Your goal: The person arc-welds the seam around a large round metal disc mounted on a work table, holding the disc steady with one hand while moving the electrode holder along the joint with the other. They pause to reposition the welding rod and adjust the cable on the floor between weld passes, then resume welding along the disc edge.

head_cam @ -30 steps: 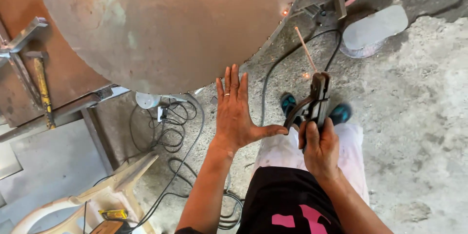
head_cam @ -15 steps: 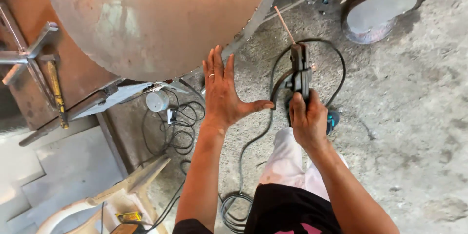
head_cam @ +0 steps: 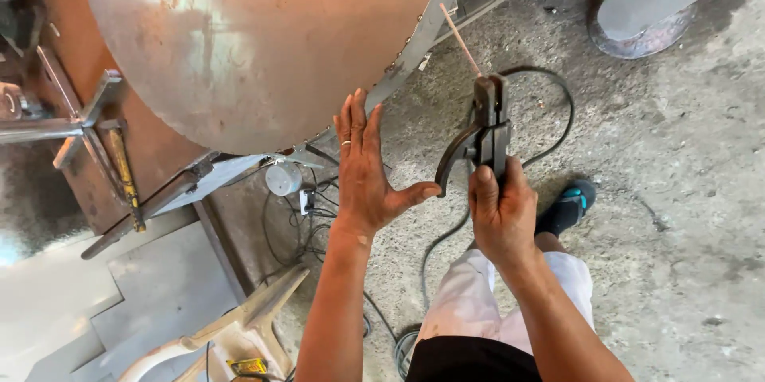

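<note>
**Electrode holder gripped, other hand spread**

We find the right hand (head_cam: 500, 215) clenched around the dark metal electrode holder (head_cam: 480, 135), upright above the grey concrete floor (head_cam: 677, 191); a thin welding rod (head_cam: 460, 29) slants from its clamp toward the large rusty round metal drum (head_cam: 255, 39); the left hand (head_cam: 365, 171) is spread flat, empty, thumb apparently just short of the holder's lever; black cables (head_cam: 550, 87) loop beyond.

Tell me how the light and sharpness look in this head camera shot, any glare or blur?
Head view: daylight, both hands sharp; the left hand is spread flat and open, the right hand grips the electrode holder. A pale glare patch washes the rusty round metal sheet, and the metal plate at lower left is overexposed. The concrete floor shows soft shadows. Edges bow slightly from the wide lens.
</note>
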